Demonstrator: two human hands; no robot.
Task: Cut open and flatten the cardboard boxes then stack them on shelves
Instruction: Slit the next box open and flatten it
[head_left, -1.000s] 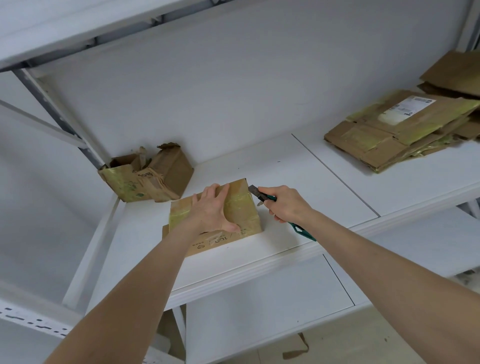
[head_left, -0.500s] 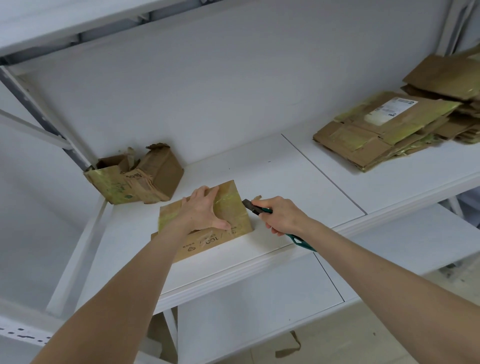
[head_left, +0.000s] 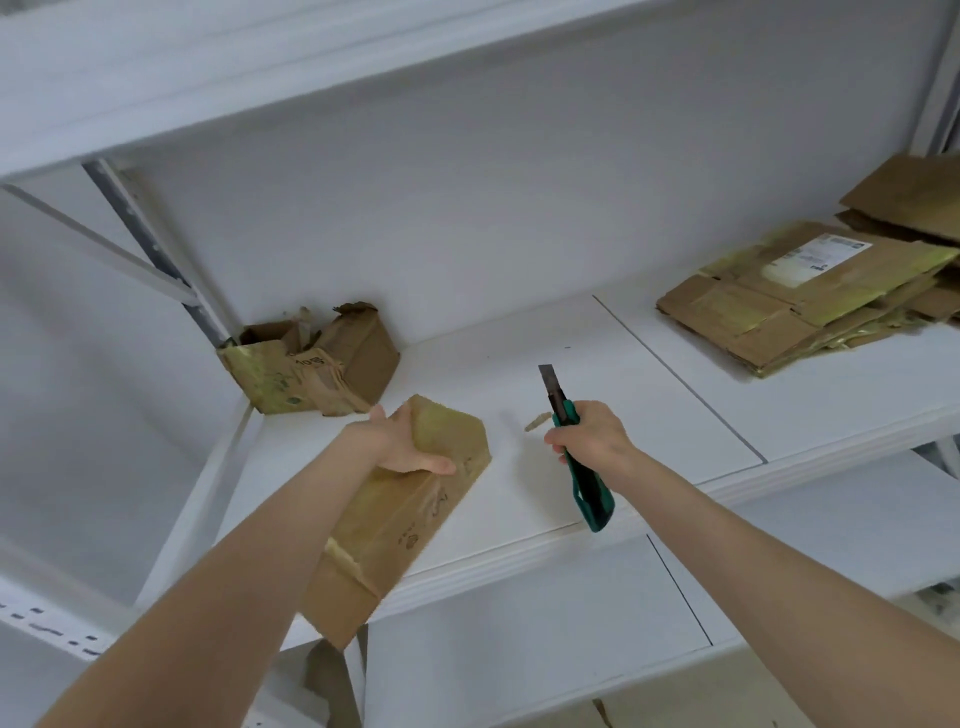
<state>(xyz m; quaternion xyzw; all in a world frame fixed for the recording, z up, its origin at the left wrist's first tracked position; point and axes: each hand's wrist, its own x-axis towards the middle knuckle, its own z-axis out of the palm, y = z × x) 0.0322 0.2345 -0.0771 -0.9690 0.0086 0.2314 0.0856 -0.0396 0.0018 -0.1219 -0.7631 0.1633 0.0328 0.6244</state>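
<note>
My left hand grips a brown taped cardboard box, lifted and tilted so its lower end hangs past the front edge of the white shelf. My right hand holds a green utility knife by the handle, its dark blade pointing up and away from the box. A small scrap of tape lies on the shelf between the two hands. A pile of flattened cardboard lies at the right of the shelf.
A crumpled, torn-open cardboard box sits in the back left corner by the grey upright post. Another shelf board runs overhead, and a lower one below. A seam divides the shelf panels.
My left hand has lifted the box off the shelf and turned it toward me. My right hand has drawn the knife away from the box edge and raised the blade.
</note>
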